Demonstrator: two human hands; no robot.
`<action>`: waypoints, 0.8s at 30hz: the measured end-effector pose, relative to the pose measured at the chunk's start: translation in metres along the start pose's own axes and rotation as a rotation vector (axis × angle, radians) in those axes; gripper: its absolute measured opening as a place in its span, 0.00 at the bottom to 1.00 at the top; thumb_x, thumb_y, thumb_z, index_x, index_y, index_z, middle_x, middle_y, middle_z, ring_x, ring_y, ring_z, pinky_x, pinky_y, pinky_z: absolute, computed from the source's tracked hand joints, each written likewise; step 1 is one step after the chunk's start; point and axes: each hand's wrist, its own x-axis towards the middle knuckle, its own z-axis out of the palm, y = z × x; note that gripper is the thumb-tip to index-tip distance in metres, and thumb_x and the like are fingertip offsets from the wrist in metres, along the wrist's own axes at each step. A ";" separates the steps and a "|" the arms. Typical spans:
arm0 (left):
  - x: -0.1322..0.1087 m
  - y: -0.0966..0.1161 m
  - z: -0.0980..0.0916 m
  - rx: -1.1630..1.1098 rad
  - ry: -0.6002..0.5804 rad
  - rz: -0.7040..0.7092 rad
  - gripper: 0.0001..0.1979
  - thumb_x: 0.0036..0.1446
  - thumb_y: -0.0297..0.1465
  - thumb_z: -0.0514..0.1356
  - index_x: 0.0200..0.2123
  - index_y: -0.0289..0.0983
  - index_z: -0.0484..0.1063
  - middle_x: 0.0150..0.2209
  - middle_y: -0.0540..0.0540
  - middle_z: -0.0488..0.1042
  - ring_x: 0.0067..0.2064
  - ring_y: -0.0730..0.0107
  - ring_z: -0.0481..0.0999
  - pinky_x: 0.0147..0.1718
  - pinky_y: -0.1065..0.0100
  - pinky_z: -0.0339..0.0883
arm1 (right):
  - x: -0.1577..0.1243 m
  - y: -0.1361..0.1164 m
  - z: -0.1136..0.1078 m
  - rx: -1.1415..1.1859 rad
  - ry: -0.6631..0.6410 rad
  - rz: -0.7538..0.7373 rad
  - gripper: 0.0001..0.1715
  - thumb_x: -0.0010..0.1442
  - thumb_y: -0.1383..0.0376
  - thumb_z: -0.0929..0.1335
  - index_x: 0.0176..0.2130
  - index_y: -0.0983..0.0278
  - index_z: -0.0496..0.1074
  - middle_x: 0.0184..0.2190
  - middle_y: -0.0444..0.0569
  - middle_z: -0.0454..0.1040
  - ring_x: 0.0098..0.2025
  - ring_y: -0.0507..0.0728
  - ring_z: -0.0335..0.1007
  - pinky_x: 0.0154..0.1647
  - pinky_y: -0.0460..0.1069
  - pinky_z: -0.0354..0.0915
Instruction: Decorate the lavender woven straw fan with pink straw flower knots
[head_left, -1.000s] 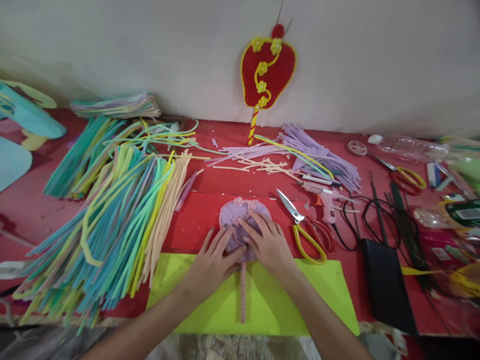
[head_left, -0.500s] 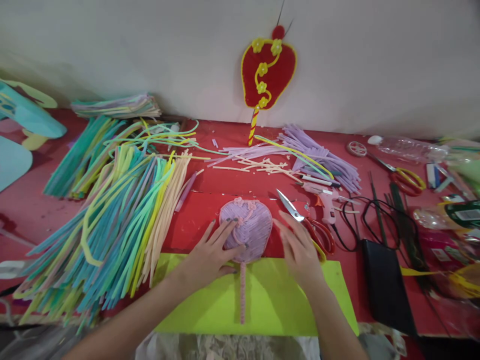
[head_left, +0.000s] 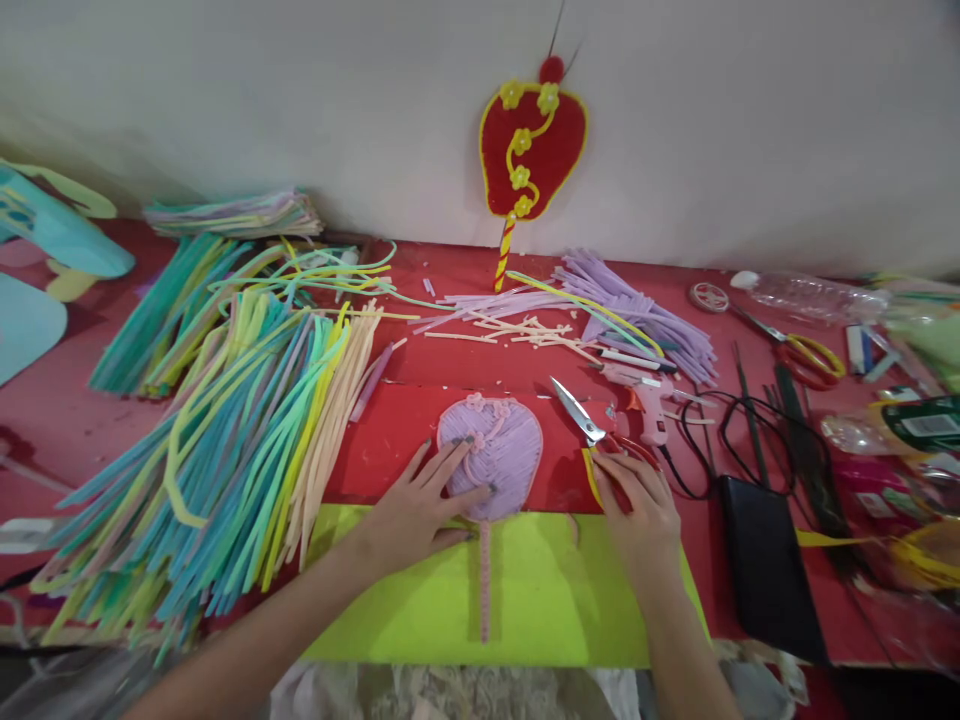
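A lilac fan (head_left: 517,455) with a pink edge, small pink flowers and a pink handle lies on the table, its handle over a yellow-green sheet (head_left: 555,610). My left hand (head_left: 420,505) rests flat across the fan's left side, fingers spread. To the right, my right hand (head_left: 637,505) is closed over the red and yellow handles of a pair of scissors (head_left: 577,412). The blades point up and left, beside the fan. My fingers partly hide the handles.
Bundles of coloured pipe cleaners (head_left: 225,450) spread over the left side. Behind lie lilac pipe cleaners (head_left: 637,310) and a pink glue gun (head_left: 652,405). A red fan (head_left: 532,150) stands against the wall. At right are a black box-like object (head_left: 772,570) and second scissors (head_left: 810,360).
My right hand has moved right and down from beside the fan onto the scissors' handles, and the yellow handle has shifted left. My left hand stays on the fan.
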 end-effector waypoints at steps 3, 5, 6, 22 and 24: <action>-0.001 0.000 0.001 0.010 0.000 0.004 0.25 0.57 0.43 0.54 0.59 0.51 0.57 0.66 0.41 0.39 0.64 0.51 0.49 0.58 0.48 0.48 | 0.000 -0.019 0.002 0.041 -0.054 -0.056 0.12 0.58 0.66 0.66 0.43 0.58 0.73 0.38 0.50 0.74 0.40 0.57 0.70 0.44 0.55 0.65; -0.001 0.000 0.001 0.021 0.000 0.009 0.26 0.57 0.42 0.54 0.59 0.50 0.56 0.66 0.41 0.40 0.65 0.51 0.48 0.58 0.48 0.48 | -0.001 -0.035 0.007 0.133 -0.101 -0.079 0.11 0.58 0.67 0.66 0.42 0.58 0.74 0.36 0.48 0.74 0.38 0.55 0.69 0.42 0.53 0.66; -0.001 0.000 0.000 0.026 -0.001 0.011 0.26 0.57 0.42 0.54 0.59 0.50 0.56 0.66 0.40 0.41 0.65 0.51 0.48 0.58 0.48 0.48 | -0.001 -0.042 0.010 0.186 -0.124 -0.096 0.10 0.58 0.67 0.66 0.41 0.59 0.74 0.35 0.48 0.74 0.37 0.55 0.69 0.41 0.52 0.66; 0.000 0.000 -0.001 0.023 0.005 0.021 0.27 0.56 0.42 0.55 0.59 0.48 0.56 0.66 0.39 0.44 0.64 0.51 0.50 0.58 0.46 0.49 | 0.013 -0.065 0.030 0.387 -0.316 -0.172 0.08 0.59 0.64 0.66 0.33 0.61 0.75 0.31 0.47 0.74 0.35 0.54 0.68 0.38 0.51 0.64; 0.000 -0.001 -0.001 0.023 0.009 0.025 0.27 0.56 0.43 0.54 0.59 0.47 0.56 0.65 0.38 0.46 0.64 0.51 0.51 0.58 0.47 0.49 | 0.013 -0.065 0.032 0.396 -0.322 -0.166 0.08 0.59 0.64 0.65 0.33 0.61 0.75 0.31 0.47 0.74 0.35 0.54 0.68 0.37 0.51 0.64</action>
